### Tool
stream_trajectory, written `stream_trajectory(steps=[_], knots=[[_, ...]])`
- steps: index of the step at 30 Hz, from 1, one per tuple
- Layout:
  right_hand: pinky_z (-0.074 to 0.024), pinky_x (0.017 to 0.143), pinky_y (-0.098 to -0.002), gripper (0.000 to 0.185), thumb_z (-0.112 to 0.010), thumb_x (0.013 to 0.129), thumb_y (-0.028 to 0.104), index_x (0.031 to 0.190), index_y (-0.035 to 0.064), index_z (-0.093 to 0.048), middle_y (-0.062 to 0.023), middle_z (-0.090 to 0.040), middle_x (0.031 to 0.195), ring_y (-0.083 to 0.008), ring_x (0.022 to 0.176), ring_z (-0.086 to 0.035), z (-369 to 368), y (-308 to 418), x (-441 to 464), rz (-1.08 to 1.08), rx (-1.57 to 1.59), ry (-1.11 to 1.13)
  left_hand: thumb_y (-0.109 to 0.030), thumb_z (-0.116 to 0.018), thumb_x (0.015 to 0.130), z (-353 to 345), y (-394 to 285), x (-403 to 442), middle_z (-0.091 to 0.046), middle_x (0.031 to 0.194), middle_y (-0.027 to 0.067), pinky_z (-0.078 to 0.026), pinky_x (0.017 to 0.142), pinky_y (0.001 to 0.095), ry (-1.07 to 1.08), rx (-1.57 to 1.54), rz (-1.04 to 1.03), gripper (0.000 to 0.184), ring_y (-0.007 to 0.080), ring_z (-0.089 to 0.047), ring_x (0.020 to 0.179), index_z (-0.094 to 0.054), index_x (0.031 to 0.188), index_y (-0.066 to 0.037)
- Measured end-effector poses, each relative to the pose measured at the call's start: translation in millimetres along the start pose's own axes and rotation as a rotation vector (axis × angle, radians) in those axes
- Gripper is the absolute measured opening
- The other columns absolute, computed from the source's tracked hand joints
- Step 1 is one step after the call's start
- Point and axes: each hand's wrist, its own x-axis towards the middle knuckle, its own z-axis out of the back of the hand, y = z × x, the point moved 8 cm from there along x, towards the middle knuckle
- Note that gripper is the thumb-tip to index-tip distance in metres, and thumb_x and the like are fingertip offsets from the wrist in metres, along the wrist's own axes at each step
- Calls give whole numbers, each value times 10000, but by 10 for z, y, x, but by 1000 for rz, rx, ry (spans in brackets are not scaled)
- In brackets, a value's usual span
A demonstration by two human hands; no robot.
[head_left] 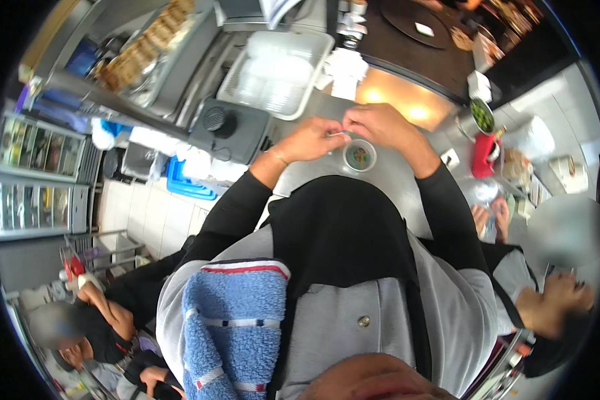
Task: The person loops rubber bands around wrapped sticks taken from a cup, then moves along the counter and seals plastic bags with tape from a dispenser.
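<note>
A small round white cup stands on the steel counter, with small green and orange-brown bits inside it. Just above its far rim, my left hand pinches a thin, pale, stick-like piece too small to name. My right hand meets it there, fingertips pressed together close to the left fingertips. What the right fingers hold, if anything, is hidden. Both hands are closed and raised over the far left side of the cup.
A white plastic basket of clear containers stands ahead on the left, beside a dark grey appliance. Paper napkins lie ahead. To the right are a pot of green items, a red container and a co-worker's hands.
</note>
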Motion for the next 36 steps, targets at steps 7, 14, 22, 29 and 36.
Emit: stream_trajectory(steps=[7, 14, 22, 29, 36], knots=[[-517, 726, -454, 65, -701, 937, 129, 968, 90, -660, -152, -681, 888, -382, 839, -663, -51, 213, 245, 83, -51, 47, -308, -712, 940, 214, -53, -194, -752, 897, 175, -572, 748, 431, -174, 229, -139, 256, 338, -722, 781, -788, 1099, -122], [-518, 739, -460, 35, -700, 887, 35, 917, 50, -713, -161, -697, 858, -379, 822, -670, -50, 428, 509, 168, -95, 135, -361, -679, 942, 273, -80, -316, -743, 874, 167, -553, 742, 507, -215, 503, -89, 253, 399, -703, 816, -792, 1007, -144], [-513, 748, -279, 137, -637, 1024, 132, 985, 20, -705, -18, -695, 860, -111, 804, -642, -298, -558, 493, -154, 662, -79, -192, -717, 966, 518, -455, -419, -773, 889, 120, -571, 698, 380, -304, 215, -197, 151, 274, -743, 753, -796, 1027, -79], [-514, 709, -287, 95, -654, 1026, 134, 1042, 41, -664, -3, -675, 867, -107, 806, -651, -887, -287, 141, -315, 766, -162, -214, -702, 964, 961, -488, -377, -747, 827, 138, -548, 657, 427, -563, 393, -162, 184, 328, -708, 720, -770, 964, -43], [-536, 712, -392, 99, -614, 987, 124, 1009, 32, -644, -162, -687, 890, -398, 834, -676, 472, 642, 398, 183, 23, -198, -225, -716, 937, 654, -527, -309, -750, 852, 116, -577, 688, 450, -458, 710, -280, 162, 343, -710, 752, -778, 925, -76]])
